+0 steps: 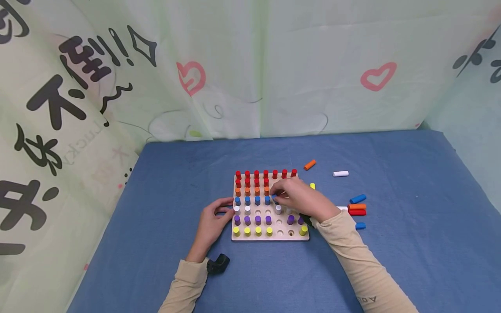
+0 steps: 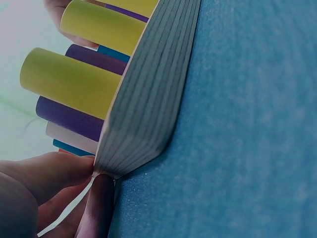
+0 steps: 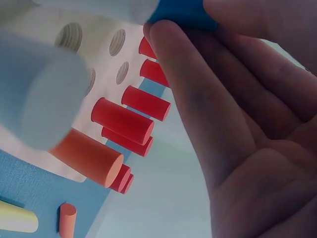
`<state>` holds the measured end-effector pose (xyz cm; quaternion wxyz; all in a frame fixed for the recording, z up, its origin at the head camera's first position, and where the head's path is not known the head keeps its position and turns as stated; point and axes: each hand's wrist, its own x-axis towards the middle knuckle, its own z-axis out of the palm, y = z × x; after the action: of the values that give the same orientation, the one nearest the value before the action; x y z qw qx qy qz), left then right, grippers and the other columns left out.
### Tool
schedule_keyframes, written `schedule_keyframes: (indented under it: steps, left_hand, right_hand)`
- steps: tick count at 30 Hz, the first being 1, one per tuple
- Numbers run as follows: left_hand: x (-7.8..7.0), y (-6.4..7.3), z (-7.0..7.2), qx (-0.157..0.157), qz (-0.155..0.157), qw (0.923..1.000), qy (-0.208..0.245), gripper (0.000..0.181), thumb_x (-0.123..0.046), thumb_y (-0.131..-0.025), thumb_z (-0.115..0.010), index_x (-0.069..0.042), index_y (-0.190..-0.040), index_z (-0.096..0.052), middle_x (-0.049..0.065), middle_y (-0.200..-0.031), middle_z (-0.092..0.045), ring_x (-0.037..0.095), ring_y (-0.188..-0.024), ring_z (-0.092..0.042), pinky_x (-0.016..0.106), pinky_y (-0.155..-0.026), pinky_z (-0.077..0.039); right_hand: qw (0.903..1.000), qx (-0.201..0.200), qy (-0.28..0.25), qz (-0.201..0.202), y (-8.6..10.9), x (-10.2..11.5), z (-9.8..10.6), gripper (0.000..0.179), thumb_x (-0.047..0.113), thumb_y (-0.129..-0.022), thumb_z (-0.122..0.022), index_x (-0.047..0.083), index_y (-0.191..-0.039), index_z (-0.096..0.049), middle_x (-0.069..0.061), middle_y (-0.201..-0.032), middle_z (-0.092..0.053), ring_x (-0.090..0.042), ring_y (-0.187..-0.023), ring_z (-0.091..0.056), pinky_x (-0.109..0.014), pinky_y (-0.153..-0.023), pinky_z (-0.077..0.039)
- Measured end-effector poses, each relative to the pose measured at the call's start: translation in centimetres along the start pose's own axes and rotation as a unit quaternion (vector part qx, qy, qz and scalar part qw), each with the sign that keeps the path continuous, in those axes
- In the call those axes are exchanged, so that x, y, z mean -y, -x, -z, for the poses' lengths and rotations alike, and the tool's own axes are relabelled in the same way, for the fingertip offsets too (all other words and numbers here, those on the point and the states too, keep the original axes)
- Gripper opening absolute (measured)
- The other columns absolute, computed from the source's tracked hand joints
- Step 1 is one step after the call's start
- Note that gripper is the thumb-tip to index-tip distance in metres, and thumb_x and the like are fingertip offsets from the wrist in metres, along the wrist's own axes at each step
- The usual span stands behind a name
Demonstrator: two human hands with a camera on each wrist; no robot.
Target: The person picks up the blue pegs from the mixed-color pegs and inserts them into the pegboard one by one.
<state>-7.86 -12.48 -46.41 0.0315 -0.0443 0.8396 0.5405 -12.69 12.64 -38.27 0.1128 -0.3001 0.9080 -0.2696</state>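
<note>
A wooden pegboard (image 1: 250,237) carries rows of red, orange, blue, white, purple and yellow pegs, with some bare holes towards its right half. My right hand (image 1: 299,198) reaches over the board and pinches a blue peg (image 3: 184,14) between thumb and fingers, at the right end of the blue row. White pegs (image 3: 52,99) stand near that hand in the right wrist view. At the board's left edge, my left hand (image 1: 211,224) grips the rim with thumb and finger, close by the yellow pegs (image 2: 69,84) in the left wrist view.
Right of the board lie loose pegs: blue (image 1: 358,199), orange (image 1: 358,207), red (image 1: 358,212) and another blue one (image 1: 360,226). Farther back are an orange peg (image 1: 310,164) and a white peg (image 1: 340,173). A blue cloth (image 1: 176,174) covers the table, with a printed curtain (image 1: 289,87) behind.
</note>
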Motion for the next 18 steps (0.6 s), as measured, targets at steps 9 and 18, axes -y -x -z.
schedule_keyframes:
  steps: [9,18]
  left_hand:
    - [0.11,-0.04,0.07,-0.003,-0.002,1.0000,-0.004,0.034,-0.012,-0.092,-0.070,-0.009,-0.126,-0.066,0.009,-0.121,-0.068,0.020,-0.098,-0.065,0.035,-0.083,-0.058]
    - [-0.15,0.08,0.05,0.000,0.003,1.0000,-0.006,0.035,-0.013,-0.092,-0.071,-0.010,-0.126,-0.066,0.008,-0.121,-0.068,0.020,-0.098,-0.066,0.034,-0.083,-0.058]
  right_hand:
    - [1.0000,0.005,0.003,0.006,-0.08,-0.07,-0.11,0.016,0.003,-0.090,-0.070,0.002,-0.105,-0.074,-0.006,-0.100,-0.073,-0.016,-0.087,-0.067,-0.032,-0.078,-0.057]
    - [1.0000,0.004,-0.007,-0.003,-0.02,-0.09,-0.03,0.017,0.001,-0.090,-0.069,0.000,-0.106,-0.073,-0.009,-0.101,-0.072,-0.021,-0.094,-0.069,-0.037,-0.085,-0.058]
